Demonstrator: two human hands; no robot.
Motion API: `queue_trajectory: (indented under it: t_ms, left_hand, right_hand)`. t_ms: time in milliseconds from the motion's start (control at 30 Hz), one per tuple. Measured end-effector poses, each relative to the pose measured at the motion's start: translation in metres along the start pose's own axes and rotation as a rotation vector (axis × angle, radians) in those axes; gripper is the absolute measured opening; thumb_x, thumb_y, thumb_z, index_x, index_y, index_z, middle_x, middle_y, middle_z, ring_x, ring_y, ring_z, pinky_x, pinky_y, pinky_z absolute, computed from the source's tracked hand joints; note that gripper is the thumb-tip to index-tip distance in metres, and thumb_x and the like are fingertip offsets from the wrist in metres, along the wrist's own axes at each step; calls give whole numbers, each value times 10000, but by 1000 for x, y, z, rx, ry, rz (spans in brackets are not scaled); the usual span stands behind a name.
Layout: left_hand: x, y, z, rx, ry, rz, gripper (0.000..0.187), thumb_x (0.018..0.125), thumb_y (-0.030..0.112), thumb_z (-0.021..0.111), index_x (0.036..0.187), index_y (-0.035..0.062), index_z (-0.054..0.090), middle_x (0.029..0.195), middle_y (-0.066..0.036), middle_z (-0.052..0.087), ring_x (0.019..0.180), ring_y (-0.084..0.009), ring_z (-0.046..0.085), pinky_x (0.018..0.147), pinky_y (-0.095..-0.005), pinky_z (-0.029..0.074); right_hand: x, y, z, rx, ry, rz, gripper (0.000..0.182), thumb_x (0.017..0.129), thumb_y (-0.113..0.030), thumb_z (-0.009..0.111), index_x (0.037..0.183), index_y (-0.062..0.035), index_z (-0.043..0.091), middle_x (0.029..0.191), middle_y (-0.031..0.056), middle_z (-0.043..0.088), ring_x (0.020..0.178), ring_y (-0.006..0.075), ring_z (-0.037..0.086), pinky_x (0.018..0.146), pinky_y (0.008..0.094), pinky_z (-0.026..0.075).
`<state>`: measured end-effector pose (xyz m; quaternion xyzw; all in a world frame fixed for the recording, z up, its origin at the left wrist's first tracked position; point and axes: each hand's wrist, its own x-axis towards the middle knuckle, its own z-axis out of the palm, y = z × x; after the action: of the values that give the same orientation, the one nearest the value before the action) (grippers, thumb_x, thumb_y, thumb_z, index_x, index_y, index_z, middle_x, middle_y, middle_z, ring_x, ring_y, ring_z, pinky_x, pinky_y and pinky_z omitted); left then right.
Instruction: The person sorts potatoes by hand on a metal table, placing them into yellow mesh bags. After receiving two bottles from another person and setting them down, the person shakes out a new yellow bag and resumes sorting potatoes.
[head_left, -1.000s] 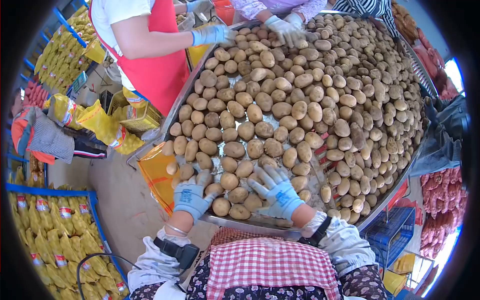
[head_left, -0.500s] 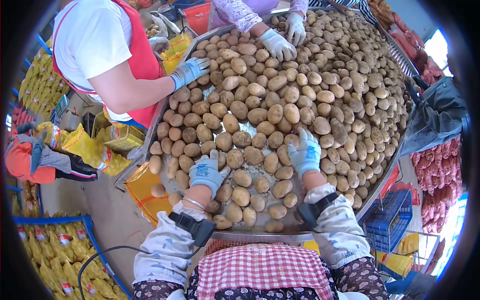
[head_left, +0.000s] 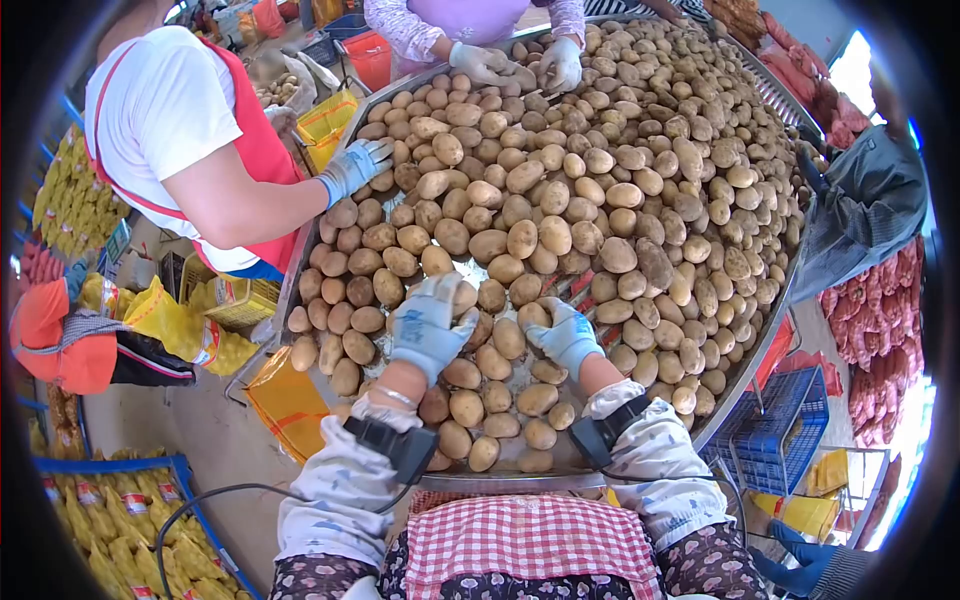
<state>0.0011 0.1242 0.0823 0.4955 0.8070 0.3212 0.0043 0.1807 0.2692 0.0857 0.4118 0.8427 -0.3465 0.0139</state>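
Potatoes [head_left: 522,238] cover a wide metal sorting table [head_left: 520,482] in front of me. My left hand [head_left: 430,328], in a light blue and white glove, curls around a potato [head_left: 463,297], with its thumb below it. To the right, my gloved right hand [head_left: 566,338] has its fingers and thumb about another potato [head_left: 534,315]. Both wrists carry black strapped devices. Several loose potatoes [head_left: 466,407] lie between my forearms and the near rim.
A co-worker in a red apron [head_left: 262,150] rests a gloved hand on the left rim. Across the table, another person's gloved hands [head_left: 482,64] handle potatoes. A person in dark clothing [head_left: 868,215] stands at right. Blue crates [head_left: 775,430] and an orange-yellow bin [head_left: 287,402] flank the table.
My left hand has moved up and right onto a potato; my right hand has moved left and down, towards it. Across the table, the co-worker's hands have drawn back. Reddish streaks show on the table.
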Motion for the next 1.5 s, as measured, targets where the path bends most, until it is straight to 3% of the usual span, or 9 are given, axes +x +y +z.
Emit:
queue_trajectory:
  t_ms: [100,267,500,600,767,1000,1200,1367,1500]
  left_hand:
    - [6,1,14,296,-124,197,543,758,350,670,1215,93,527,1072,-175,587,922,-354,607,774,-433,507]
    - [-35,-14,-10,157,-240,-88,534,771,323,650,1242,101,535,1042,-181,598,910,-347,609,785,-416,508]
    - [-46,-6,-14,-1376,-262,-738,473,997,378,286,1198,31,536,1058,-85,624,964,-185,610,851,-304,502]
    - [-26,31,-5,-1454,-247,-422,502,998,401,279,1266,33,490,1182,-107,574,1095,-202,551,941,-345,454]
    - [-46,-2,9,279,-220,209,573,894,434,489,1365,113,438,1348,-208,453,1281,-374,379,1091,-494,252]
    - [-17,19,-46,386,-873,-208,429,877,418,496,1159,106,584,1078,-147,642,946,-326,618,832,-472,472]
    - [86,-3,55,195,-102,406,566,833,290,564,1342,78,441,1347,-181,461,1181,-349,469,1016,-420,377]
    - [101,32,56,400,-462,161,679,785,416,604,1349,76,440,1295,-171,501,1168,-349,479,991,-442,391]
    - [55,3,49,198,-458,173,594,823,442,583,1288,81,501,1222,-192,539,1095,-363,527,913,-463,444]
  right_hand:
    - [1,39,17,1419,-141,55,453,884,-331,470,1243,-64,539,1037,161,649,890,281,641,735,370,535]
    - [-23,35,-11,2004,-478,242,454,901,-425,453,1134,-55,575,938,146,643,742,248,624,511,327,497]
    - [-29,36,3,1715,-314,284,427,913,-419,446,1063,-45,587,963,173,651,695,288,632,586,404,521]
    - [-31,22,20,1896,-604,262,408,928,-369,480,1137,-30,568,1077,204,628,758,311,643,640,448,539]
    - [-49,6,3,1948,-762,109,532,941,-361,531,1343,-31,418,1136,155,608,947,277,639,800,385,554]
    - [-47,52,6,941,67,22,516,882,-229,641,1320,-48,436,1086,100,626,975,211,606,871,348,498]
    - [-49,31,29,836,-68,-3,542,844,-234,694,1302,-50,469,1084,90,630,982,176,599,879,312,486]
    - [-32,34,-18,1270,-50,-65,500,836,-221,714,1247,-28,505,1117,58,604,1009,138,574,885,303,482]
    - [23,1,-74,375,334,-250,503,768,-312,741,1194,-92,587,1274,135,550,1160,269,541,968,353,446]
